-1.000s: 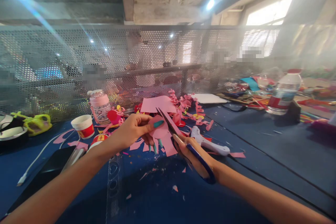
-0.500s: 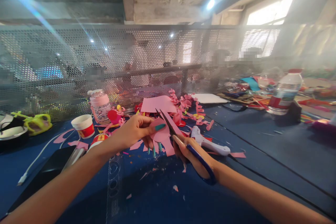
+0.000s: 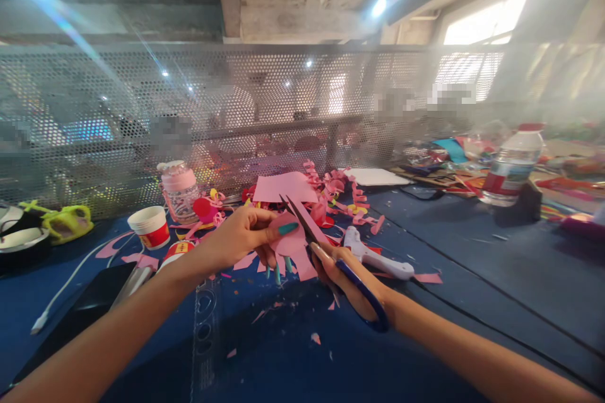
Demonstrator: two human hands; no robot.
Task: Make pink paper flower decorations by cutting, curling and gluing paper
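Note:
My left hand (image 3: 258, 236) pinches a rounded piece of pink paper (image 3: 289, 240) between thumb and fingers, over the middle of the table. In my right hand (image 3: 347, 271) are scissors (image 3: 307, 220) with dark blue handles. Their blades are slightly parted and point up and away, close by the right edge of the paper. Behind both hands lie a pink sheet (image 3: 283, 187) and a heap of curled pink paper strips (image 3: 338, 189). A white glue gun (image 3: 378, 255) rests just right of the scissors.
Left of my hands stand a paper cup (image 3: 150, 227) and a pink-lidded bottle (image 3: 180, 192). A black device (image 3: 97, 302), a white cable (image 3: 66, 289) and a clear ruler (image 3: 205, 327) lie nearer. At right is a water bottle (image 3: 515, 164). A perforated metal screen (image 3: 278, 101) borders the back.
Almost nothing differs. Both hands, the paper and the scissors keep nearly the same place, and the blades remain slightly parted.

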